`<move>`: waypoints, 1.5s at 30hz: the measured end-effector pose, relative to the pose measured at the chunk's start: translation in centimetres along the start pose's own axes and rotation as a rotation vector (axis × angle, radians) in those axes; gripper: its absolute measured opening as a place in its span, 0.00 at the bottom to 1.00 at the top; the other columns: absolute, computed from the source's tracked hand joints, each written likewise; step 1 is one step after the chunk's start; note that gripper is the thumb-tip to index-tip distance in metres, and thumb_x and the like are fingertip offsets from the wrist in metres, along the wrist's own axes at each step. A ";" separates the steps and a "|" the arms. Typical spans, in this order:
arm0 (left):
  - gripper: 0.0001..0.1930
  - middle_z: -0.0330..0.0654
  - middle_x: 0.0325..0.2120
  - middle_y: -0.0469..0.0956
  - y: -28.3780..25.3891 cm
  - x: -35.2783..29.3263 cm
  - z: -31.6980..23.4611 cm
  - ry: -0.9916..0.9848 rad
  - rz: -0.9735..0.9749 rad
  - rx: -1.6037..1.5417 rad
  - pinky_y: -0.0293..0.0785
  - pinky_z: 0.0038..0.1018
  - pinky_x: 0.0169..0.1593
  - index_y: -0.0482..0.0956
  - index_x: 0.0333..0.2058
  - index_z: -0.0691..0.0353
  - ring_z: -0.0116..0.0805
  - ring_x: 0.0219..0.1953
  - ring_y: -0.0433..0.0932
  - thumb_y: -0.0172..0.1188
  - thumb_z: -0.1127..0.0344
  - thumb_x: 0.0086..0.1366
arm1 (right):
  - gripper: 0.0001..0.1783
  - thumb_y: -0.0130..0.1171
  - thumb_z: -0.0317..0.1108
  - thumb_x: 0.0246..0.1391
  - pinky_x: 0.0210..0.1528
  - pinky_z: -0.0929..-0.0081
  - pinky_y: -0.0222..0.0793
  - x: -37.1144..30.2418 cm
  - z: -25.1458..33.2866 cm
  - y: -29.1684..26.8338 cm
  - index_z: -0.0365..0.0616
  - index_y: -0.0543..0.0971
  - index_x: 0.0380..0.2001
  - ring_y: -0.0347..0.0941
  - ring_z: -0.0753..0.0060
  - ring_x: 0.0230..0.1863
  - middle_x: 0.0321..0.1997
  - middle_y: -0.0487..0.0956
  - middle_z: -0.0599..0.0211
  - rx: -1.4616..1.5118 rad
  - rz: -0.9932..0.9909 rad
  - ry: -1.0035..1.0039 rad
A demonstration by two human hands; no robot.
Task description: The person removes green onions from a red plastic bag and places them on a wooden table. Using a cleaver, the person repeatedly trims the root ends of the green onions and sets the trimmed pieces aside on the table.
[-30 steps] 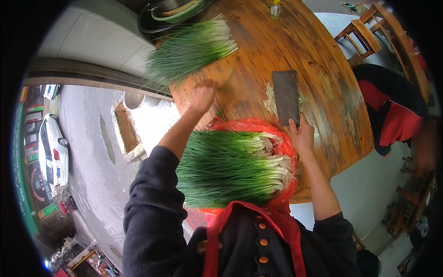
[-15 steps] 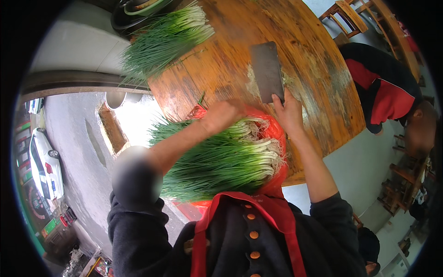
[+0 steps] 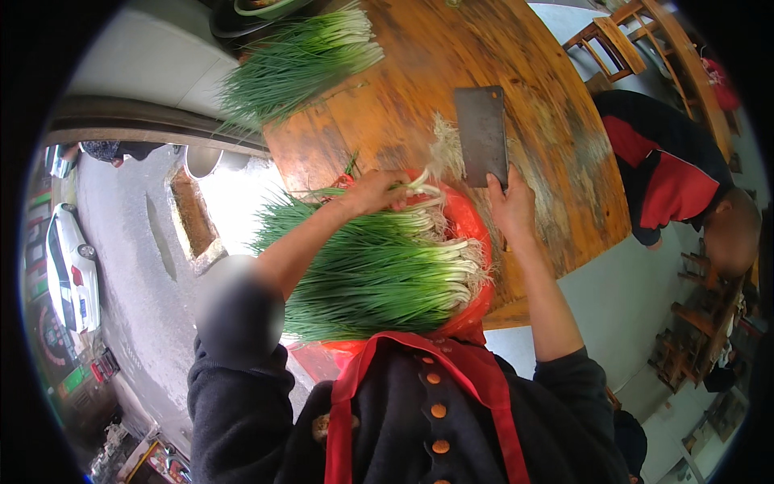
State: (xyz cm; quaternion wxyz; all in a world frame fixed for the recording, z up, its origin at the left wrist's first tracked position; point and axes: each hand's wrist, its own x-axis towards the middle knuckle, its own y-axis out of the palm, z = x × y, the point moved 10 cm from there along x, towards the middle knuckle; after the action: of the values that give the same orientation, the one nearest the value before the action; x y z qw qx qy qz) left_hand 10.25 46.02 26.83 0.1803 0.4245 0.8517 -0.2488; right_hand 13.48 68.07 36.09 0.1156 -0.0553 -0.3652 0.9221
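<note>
My right hand grips the handle of a broad dark cleaver, its blade lying over the wooden table. My left hand is closed around a few scallions, their white root ends pointing right toward the blade. Below that hand lies a large heap of green scallions, roots to the right, on a red plastic bag at the table's near edge. Trimmed roots are piled just left of the cleaver.
A second scallion bundle rests at the table's far left, beside a dark basin. At right, a person in black and red bends beyond the wooden table. Wooden stools stand behind. A white car is outside at left.
My left hand has drawn slightly left, and the white ends of its scallions now show. The cleaver, still in my right hand, appears a little farther right. Another person has appeared outside at upper left.
</note>
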 end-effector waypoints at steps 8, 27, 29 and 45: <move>0.17 0.34 0.26 0.76 -5.9 0.9 0.8 0.047 -0.045 -0.235 0.68 0.22 0.31 0.77 0.39 0.61 0.21 0.25 0.69 0.49 0.52 0.71 | 0.14 0.55 0.36 0.58 0.33 0.57 0.70 1.0 -0.5 4.8 0.36 0.73 0.42 0.77 0.45 0.30 0.29 0.79 0.45 -0.046 0.143 0.020; 0.13 0.38 0.28 0.80 -4.8 4.9 3.1 -0.044 -0.286 -0.307 0.71 0.19 0.31 0.74 0.46 0.62 0.23 0.26 0.75 0.57 0.65 0.66 | 0.22 0.54 0.38 0.57 0.36 0.55 0.73 2.2 1.7 7.3 0.34 0.72 0.51 0.77 0.41 0.32 0.29 0.79 0.41 -0.211 0.212 -0.027; 0.13 0.38 0.29 0.80 -5.1 4.7 2.7 -0.055 -0.302 -0.273 0.71 0.19 0.31 0.75 0.47 0.62 0.23 0.25 0.76 0.57 0.64 0.66 | 0.24 0.55 0.38 0.57 0.37 0.57 0.74 1.7 1.8 7.9 0.32 0.71 0.52 0.77 0.42 0.33 0.31 0.78 0.39 -0.245 0.281 -0.006; 0.14 0.48 0.26 0.82 -4.9 6.4 6.3 -0.141 -0.360 0.043 0.76 0.33 0.40 0.79 0.39 0.60 0.37 0.31 0.82 0.56 0.56 0.62 | 0.15 0.54 0.35 0.57 0.37 0.57 0.72 2.6 0.7 8.7 0.35 0.74 0.42 0.77 0.43 0.33 0.31 0.79 0.45 -0.071 0.208 0.016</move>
State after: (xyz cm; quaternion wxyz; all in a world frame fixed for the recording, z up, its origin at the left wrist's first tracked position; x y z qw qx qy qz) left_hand 3.21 43.92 19.70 0.1830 0.2506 0.8936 -0.3243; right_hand 9.29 62.13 30.64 0.0201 -0.1042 -0.3890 0.9151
